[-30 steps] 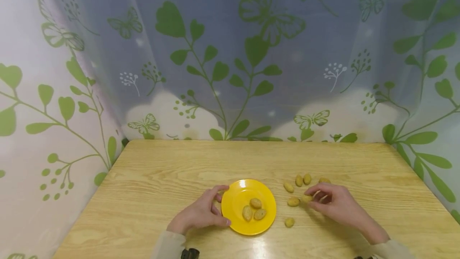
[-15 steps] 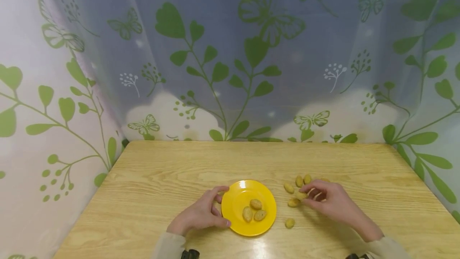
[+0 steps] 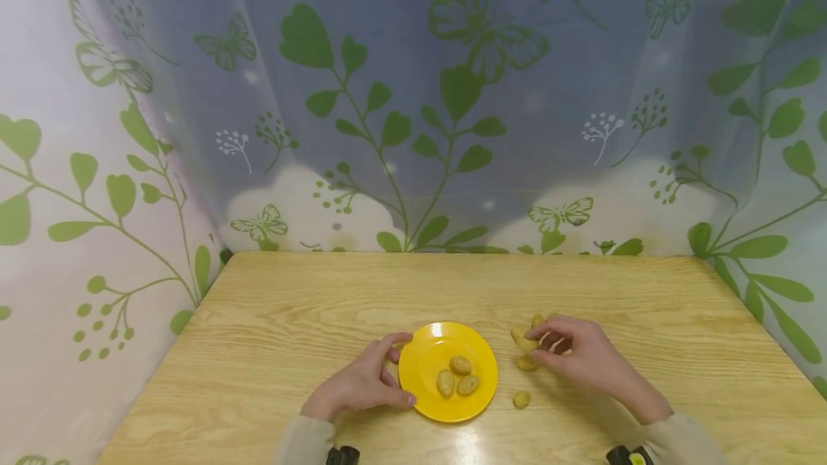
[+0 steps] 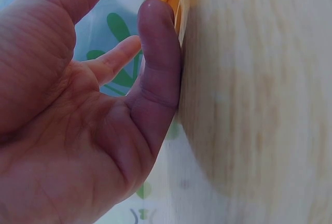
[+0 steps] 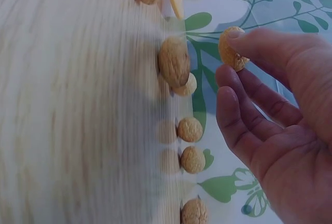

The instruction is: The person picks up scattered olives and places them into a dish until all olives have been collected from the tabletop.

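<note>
1. The right hand [image 3: 591,354] pinches a single nut [image 5: 227,52] in its fingers [image 5: 259,97]. The right wrist view shows this grip plainly, the nut raised clear of the surface [image 3: 291,307]; in the head view the fingertips partly cover it, and it blends with the nuts around it.
2. The left hand [image 3: 362,379] rests at the left side of the yellow plate [image 3: 481,350], its fingers spread wide along the rim and touching it. The left wrist view shows the palm in full but only a narrow strip of the plate, edge-on.
3. Three nuts on the plate [image 3: 461,365] sit close together; only the head view shows them.
4. Loose nuts [image 3: 521,399] lie on the surface to the right of the plate. The right wrist view shows six, one partly behind another; the head view shows fewer, the right hand being in the way.
5. Pale sleeves [image 3: 688,443] appear in the head view alone, while the leaf-patterned cloth [image 3: 388,56] shows in all three.
</note>
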A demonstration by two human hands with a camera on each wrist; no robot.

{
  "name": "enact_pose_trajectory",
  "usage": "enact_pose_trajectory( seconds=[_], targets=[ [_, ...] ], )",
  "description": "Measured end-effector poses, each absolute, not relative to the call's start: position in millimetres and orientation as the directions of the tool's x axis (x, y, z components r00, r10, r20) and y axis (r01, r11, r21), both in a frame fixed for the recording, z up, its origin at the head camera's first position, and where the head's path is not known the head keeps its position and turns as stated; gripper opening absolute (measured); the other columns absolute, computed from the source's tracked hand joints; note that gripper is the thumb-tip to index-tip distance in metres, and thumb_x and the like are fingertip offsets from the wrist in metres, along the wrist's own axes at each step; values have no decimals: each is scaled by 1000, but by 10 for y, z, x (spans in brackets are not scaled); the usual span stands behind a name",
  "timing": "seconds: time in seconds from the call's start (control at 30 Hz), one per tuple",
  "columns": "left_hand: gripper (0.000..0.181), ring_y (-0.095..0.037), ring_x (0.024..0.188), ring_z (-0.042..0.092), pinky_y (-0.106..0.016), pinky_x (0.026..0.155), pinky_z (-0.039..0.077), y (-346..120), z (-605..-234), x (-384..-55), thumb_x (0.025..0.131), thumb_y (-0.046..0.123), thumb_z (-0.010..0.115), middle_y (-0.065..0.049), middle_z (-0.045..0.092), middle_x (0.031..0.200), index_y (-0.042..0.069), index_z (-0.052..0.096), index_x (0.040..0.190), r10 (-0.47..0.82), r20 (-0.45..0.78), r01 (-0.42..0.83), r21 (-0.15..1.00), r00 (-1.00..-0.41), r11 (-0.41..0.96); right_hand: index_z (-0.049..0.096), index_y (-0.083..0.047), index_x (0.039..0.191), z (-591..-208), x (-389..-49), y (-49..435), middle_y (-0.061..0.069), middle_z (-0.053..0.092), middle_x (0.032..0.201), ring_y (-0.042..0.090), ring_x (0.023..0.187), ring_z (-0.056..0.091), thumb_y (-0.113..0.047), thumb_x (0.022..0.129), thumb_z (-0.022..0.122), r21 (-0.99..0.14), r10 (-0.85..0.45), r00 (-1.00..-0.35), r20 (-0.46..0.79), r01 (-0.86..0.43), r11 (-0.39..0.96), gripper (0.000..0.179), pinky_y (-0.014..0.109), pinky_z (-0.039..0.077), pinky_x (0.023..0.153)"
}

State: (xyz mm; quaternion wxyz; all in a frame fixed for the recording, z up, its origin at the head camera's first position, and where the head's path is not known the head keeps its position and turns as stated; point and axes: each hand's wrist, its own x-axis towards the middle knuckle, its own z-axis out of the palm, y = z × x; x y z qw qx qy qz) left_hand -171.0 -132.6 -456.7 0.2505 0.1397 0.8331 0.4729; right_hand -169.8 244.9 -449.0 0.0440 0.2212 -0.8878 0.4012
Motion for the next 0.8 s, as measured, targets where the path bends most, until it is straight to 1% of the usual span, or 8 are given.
enact_pose_trajectory(
  seconds=[0.13, 0.47, 0.8],
  targets=[
    [90, -16, 86, 64, -27, 78, 51, -1326, -4573, -1717, 79, 18, 88, -14, 47, 129, 20, 38, 155, 471, -283, 0, 857, -835, 515, 76, -18, 104, -4485, -1722, 2401, -3, 74, 96, 0, 80, 66, -15, 88, 81, -709, -379, -890, 253, -437, 554, 18, 24, 57, 68],
    [91, -16, 86, 63, -28, 78, 51, -1315, -4548, -1718, 79, 17, 89, -13, 48, 129, 21, 39, 154, 461, -292, -9, 852, -838, 523, 75, -16, 105, -4522, -1780, 2283, 1, 75, 100, 1, 82, 67, -8, 87, 80, -705, -422, -861, 284, -485, 518, 21, 26, 58, 69],
    [90, -16, 86, 65, -28, 79, 52, -1333, -4576, -1718, 79, 19, 89, -13, 48, 127, 20, 39, 154, 475, -279, 3, 860, -835, 511, 74, -15, 106, -4571, -1794, 2179, 2, 75, 100, 3, 83, 68, -9, 88, 78, -712, -457, -848, 267, -493, 500, 19, 25, 58, 69]
  ],
)
